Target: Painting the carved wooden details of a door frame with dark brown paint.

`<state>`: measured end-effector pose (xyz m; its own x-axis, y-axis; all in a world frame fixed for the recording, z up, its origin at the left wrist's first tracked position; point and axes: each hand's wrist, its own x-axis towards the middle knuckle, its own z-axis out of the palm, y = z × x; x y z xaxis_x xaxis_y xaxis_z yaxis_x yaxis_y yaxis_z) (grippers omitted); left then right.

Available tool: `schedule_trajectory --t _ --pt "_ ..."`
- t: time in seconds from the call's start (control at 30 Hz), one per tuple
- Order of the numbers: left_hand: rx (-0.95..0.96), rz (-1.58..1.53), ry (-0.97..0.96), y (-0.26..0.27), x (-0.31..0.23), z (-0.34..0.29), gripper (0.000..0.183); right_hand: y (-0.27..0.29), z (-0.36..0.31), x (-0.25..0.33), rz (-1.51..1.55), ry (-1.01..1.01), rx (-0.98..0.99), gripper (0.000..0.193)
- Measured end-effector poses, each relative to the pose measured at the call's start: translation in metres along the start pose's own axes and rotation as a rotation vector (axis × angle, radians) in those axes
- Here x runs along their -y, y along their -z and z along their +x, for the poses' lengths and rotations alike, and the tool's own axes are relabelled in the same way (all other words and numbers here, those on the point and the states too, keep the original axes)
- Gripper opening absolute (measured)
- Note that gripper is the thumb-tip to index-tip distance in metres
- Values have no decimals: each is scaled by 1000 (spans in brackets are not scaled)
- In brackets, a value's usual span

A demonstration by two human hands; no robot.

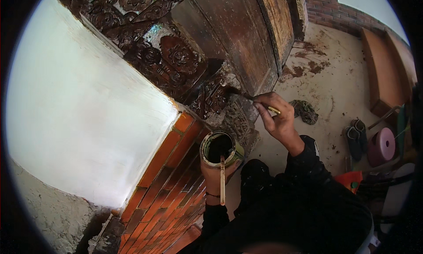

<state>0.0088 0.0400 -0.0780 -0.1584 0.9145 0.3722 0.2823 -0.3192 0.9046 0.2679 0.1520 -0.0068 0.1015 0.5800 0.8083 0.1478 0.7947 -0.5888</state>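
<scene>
My right hand (281, 119) pinches a thin-handled paintbrush (240, 93), its dark bristles against the lower part of a carved wooden door frame (180, 55). Glossy dark brown covers the upper carving, while the base block (240, 122) looks duller and greyer. Below the brush, my left hand (212, 177) is wrapped round an open paint can (239, 153) with dark liquid inside. A pale wooden stick or handle (222, 185) leans out over the can's near rim; its lower end is hidden in the liquid.
A white wall (88, 100) above orange brick facing (169, 172) borders the frame at left. A wooden door (224, 29) stands beyond. Rightward on the stained floor lie a crumpled dark rag (305, 111), shoes (355, 138), a pink roll (381, 147) and brown boards (383, 71).
</scene>
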Motion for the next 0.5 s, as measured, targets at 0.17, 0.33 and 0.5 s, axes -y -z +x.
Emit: schedule_trajectory --t 0.17,0.33,0.5 --pt "21 -237 -22 -10 4 7 97 -12 -17 11 -19 158 138 17" --pt "156 -45 -131 -13 8 10 94 -10 -19 10 -14 161 131 11" --pt "272 -157 -44 -28 32 9 92 -2 -17 -1 -159 136 31 12"
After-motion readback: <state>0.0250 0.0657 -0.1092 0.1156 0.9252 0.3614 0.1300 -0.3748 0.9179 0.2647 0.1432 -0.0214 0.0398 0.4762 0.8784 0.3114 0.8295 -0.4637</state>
